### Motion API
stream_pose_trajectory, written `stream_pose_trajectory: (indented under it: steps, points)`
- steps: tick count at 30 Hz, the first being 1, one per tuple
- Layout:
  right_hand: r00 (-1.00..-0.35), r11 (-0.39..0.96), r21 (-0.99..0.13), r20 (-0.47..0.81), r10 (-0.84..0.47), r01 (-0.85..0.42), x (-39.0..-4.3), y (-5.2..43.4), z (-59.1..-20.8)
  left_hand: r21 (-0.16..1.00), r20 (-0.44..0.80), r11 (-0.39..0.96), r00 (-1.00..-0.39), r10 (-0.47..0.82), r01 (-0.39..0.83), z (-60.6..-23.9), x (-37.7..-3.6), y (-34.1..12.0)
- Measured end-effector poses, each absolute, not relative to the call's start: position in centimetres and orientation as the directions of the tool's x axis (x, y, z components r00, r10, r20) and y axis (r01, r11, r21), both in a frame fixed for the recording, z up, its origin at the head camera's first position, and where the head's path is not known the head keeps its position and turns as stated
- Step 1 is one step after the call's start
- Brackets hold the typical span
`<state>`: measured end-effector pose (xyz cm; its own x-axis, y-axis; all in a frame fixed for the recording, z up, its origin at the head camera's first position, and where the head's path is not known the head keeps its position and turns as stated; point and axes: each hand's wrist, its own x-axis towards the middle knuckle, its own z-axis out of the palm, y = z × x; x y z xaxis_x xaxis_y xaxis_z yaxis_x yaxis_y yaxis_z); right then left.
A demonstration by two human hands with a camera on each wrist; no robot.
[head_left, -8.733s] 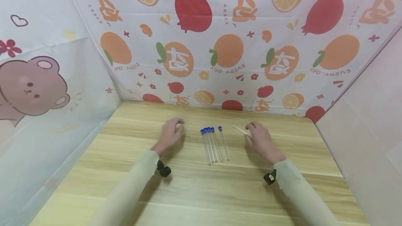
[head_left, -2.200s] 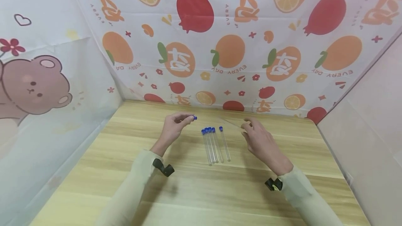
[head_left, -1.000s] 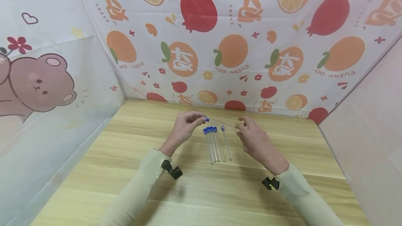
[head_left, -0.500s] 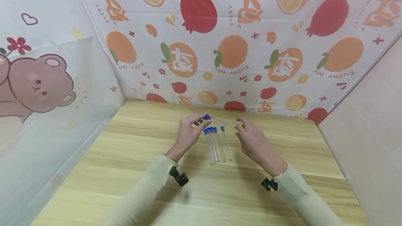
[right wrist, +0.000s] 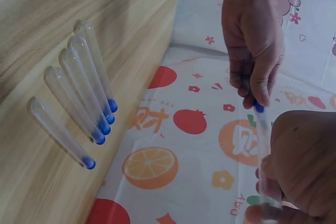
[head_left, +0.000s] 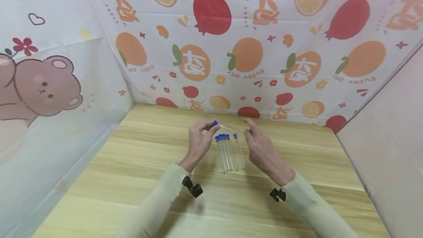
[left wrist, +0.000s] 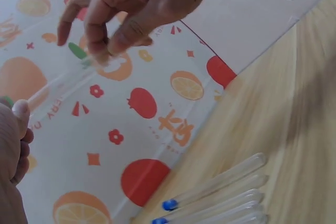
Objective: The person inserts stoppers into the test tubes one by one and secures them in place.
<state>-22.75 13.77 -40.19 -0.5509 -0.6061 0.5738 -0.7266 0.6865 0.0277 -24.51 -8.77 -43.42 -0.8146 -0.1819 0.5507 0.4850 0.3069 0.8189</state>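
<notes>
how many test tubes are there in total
6. Five capped tubes lie side by side on the table, one slightly apart. The sixth tube is held in the air between the left hand and right hand.

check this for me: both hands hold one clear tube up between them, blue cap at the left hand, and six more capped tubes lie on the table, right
Not six. The right wrist view shows five capped tubes lying on the wooden table. The rest holds: the left hand pinches the blue cap end of the raised tube, and the right hand holds its other end.
</notes>
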Motion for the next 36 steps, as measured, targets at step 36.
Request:
stream_pose_trajectory:
  steps: [36]
  points:
    - [-0.611,0.712,-0.16,0.659,-0.439,-0.684,-22.7,12.9,-41.7,0.95,0.276,-0.096,-0.942,-0.189,0.298,-43.0,-25.8,-6.9]
